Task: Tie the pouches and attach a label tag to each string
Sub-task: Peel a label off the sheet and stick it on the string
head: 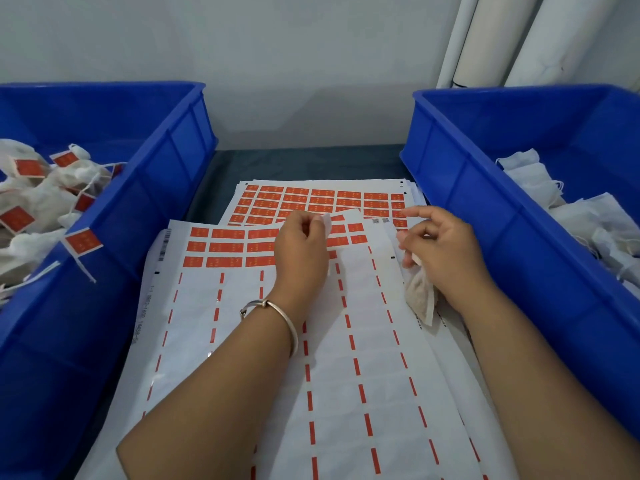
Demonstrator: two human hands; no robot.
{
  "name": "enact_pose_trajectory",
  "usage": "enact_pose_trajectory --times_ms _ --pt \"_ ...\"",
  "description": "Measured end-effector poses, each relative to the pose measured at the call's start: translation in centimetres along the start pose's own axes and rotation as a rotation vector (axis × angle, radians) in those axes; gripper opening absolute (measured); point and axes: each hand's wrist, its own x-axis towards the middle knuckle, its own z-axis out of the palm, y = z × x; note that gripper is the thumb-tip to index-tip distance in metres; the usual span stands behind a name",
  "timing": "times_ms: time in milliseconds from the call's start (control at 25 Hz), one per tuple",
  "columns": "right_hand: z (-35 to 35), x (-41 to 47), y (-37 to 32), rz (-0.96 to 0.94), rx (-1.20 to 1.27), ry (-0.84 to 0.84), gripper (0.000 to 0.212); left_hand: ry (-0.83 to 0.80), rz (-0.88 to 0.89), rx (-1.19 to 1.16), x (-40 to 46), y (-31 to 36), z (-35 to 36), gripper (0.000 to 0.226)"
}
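Observation:
My left hand [302, 251] pinches a small peeled label [326, 223], white side toward me, above the near sticker sheet [263, 341]. That sheet keeps three rows of orange labels [225, 247] at its far end; the rest is bare backing. My right hand [440, 251] grips a white fabric pouch [420, 296], which hangs under the palm, with thumb and forefinger raised in a pinch. I cannot make out the pouch string. A second, fuller sheet [322, 200] lies further back.
A blue bin [166, 174] at the left holds tied pouches with orange tags [83, 241]. A blue bin [485, 202] at the right holds untagged white pouches [533, 178]. White rolls [502, 39] lean against the wall at the back right.

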Motion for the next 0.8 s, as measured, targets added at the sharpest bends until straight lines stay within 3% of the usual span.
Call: enact_pose_trajectory --times_ms 200,360,560,800 --pt "-0.5 -0.7 -2.0 -0.105 -0.057 0.037 0.034 -0.013 -0.043 -0.102 0.0 0.3 -0.2 0.016" --pt "-0.7 -1.5 -3.7 -0.184 0.074 0.034 0.035 -0.083 -0.120 -0.291 -0.3 1.0 -0.5 0.013" --pt "-0.7 -2.9 -5.2 -0.328 0.262 -0.047 0.040 -0.297 -0.149 -0.501 -1.3 2.9 -0.3 0.015" --pt "-0.4 -3.0 -5.0 -0.365 0.205 -0.069 0.046 -0.457 -0.078 -0.438 -2.5 4.1 -0.2 0.020"
